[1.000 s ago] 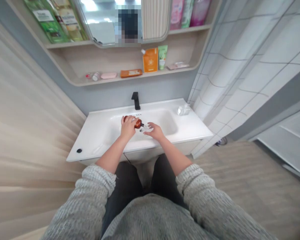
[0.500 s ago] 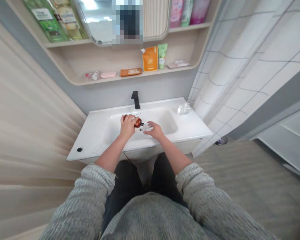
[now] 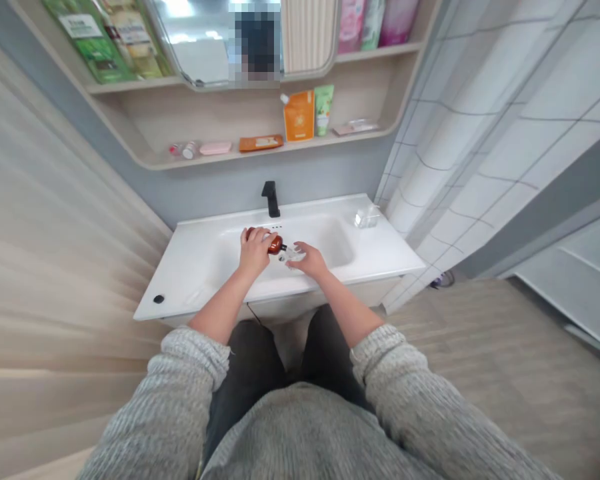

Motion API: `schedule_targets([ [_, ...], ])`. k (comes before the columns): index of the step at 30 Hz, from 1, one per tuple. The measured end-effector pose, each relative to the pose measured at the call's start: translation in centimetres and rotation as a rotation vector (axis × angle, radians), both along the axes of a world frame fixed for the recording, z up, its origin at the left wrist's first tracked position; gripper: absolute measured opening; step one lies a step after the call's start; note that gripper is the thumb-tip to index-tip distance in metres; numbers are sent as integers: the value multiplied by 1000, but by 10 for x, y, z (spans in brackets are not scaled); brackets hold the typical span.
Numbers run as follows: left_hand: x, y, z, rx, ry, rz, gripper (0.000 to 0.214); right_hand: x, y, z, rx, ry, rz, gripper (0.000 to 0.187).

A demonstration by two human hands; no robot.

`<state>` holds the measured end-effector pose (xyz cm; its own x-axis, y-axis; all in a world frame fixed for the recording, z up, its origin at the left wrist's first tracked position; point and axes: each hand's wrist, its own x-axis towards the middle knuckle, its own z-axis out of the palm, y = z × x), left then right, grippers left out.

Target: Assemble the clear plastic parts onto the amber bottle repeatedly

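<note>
A brown bottle point(image 3: 275, 245) is lying almost level above the sink point(image 3: 337, 240), its long axis running left to right with a slight downward tilt, and its dark neck is pointing at a clear cup point(image 3: 295, 254). The left hand point(image 3: 255, 251) is holding the bottle from above, its grip wrapping snugly around the body. The right hand point(image 3: 310, 260) is holding the cup, its grip partly open, with thumb and fingers curving around the sides. The neck is ending right by the cup; whether they are touching is too small to tell.

Behind the bottle, a black faucet point(image 3: 271, 200) is standing at the back of the counter point(image 3: 180, 267), and nothing is blocking the gap between neck and cup. A round black piece point(image 3: 159, 299) is lying at the near left corner, and a clear container point(image 3: 366, 217) is sitting at the right. What the bottle, cup and container are holding is unclear.
</note>
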<state>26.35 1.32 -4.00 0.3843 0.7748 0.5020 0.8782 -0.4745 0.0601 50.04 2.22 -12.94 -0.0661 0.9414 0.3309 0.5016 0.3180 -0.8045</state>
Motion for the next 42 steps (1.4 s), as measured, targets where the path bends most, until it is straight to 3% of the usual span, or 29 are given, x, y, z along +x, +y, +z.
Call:
schedule_targets([
  [19,0,-1,7,-14,21,-20,62,0,-1,-1,9,-9,-11,80],
  [42,2,-1,16,-2,70,-51,64,1,-8,11,-3,2,-9,79],
])
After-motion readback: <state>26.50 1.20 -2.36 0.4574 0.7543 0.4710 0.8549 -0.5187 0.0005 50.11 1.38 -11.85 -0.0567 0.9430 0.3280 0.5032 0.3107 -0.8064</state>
